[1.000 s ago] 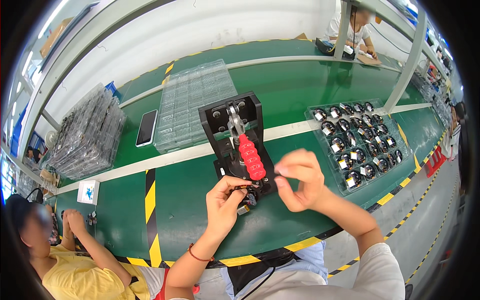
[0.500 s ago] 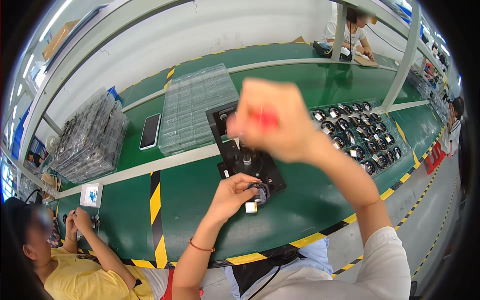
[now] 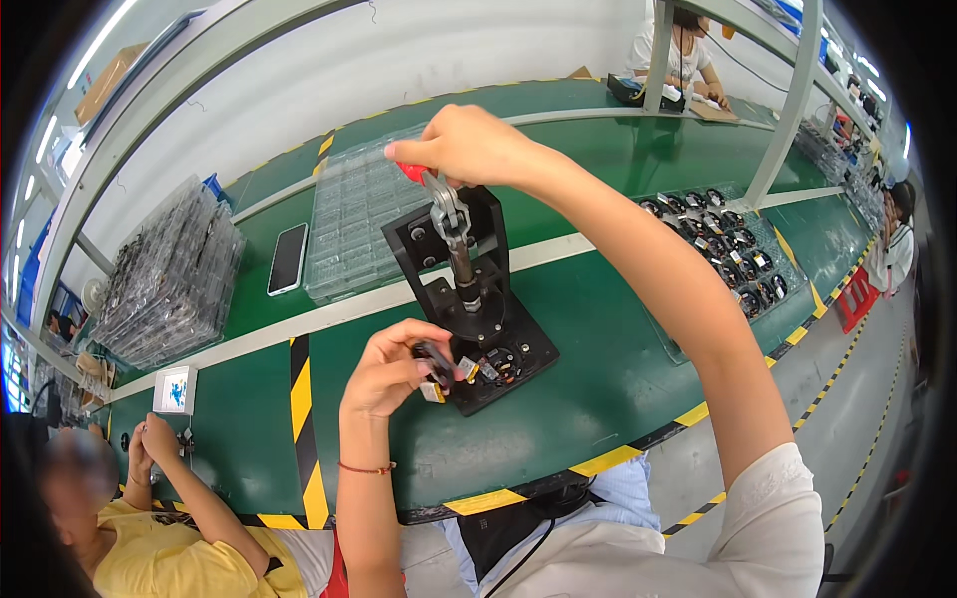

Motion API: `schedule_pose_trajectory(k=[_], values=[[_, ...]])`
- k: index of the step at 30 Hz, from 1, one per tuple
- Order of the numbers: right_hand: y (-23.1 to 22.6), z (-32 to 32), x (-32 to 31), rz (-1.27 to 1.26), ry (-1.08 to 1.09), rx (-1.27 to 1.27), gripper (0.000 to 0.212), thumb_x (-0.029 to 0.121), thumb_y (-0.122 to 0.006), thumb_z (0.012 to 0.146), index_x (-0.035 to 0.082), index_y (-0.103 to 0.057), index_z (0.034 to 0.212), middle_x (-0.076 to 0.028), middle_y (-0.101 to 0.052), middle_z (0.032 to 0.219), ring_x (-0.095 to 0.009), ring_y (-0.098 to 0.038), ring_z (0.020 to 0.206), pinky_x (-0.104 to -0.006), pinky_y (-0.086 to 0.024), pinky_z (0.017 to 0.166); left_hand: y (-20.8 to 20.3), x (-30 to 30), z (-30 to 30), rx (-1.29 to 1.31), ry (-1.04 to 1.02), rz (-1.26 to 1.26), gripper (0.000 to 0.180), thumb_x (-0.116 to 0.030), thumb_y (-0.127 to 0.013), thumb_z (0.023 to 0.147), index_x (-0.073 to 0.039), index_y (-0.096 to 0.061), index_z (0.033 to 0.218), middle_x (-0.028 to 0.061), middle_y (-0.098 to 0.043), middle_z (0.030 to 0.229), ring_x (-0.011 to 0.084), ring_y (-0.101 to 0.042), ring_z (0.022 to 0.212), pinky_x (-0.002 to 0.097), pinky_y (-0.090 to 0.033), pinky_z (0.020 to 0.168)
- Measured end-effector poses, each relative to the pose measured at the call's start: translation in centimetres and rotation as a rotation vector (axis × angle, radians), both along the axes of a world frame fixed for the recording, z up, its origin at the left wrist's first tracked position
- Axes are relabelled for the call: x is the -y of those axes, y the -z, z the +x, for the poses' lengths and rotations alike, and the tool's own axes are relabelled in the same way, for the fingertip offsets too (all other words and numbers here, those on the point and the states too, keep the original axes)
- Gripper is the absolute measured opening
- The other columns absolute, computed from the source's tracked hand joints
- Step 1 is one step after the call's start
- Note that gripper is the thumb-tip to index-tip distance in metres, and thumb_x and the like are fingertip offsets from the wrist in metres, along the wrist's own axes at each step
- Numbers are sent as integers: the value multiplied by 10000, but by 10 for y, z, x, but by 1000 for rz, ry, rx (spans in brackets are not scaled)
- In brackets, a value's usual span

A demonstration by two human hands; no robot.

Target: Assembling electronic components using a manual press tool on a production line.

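The right hand [image 3: 469,145] closes over the red handle [image 3: 411,171] of the black press [image 3: 469,299], so only the handle's tip shows beside the fingers. The left hand [image 3: 394,369] pinches a small dark part [image 3: 439,359], too small and too covered by fingertips to identify. Below the left hand, the forearm runs off the picture's lower edge.

- The green worktop [image 3: 598,389] carries a black hand press [image 3: 478,329] under the right grip [image 3: 469,145].
- Left of that grip lie clear trays [image 3: 349,224], a phone [image 3: 287,258] and stacked trays [image 3: 169,279].
- To its right lies a parts tray [image 3: 728,249].
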State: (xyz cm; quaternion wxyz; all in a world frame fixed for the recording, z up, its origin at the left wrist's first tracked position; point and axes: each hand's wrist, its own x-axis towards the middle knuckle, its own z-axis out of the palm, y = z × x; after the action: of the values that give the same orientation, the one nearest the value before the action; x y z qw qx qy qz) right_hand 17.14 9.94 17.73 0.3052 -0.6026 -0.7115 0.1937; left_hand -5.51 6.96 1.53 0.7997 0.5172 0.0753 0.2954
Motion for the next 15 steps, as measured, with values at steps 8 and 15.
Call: schedule_pose_trajectory(k=[8, 15], values=[[91, 36, 112, -108, 28, 267, 191, 191, -619, 774, 5, -644, 807, -147, -653, 738, -304, -640, 746, -392, -508, 721, 4, -1, 6, 894, 169, -389, 221, -30, -716, 730, -169, -571, 821, -34, -503, 845, 201, -511, 968, 390, -404, 879], [177, 11, 115, 160, -332, 140, 579, 314, -790, 662, 100, -625, 1175, -74, -596, 1175, -386, -334, 1221, -484, -270, 997, -17, 27, 11, 995, 285, -534, 212, -157, -500, 930, -130, -488, 1140, 7, -539, 872, 140, -549, 605, 282, -397, 578]])
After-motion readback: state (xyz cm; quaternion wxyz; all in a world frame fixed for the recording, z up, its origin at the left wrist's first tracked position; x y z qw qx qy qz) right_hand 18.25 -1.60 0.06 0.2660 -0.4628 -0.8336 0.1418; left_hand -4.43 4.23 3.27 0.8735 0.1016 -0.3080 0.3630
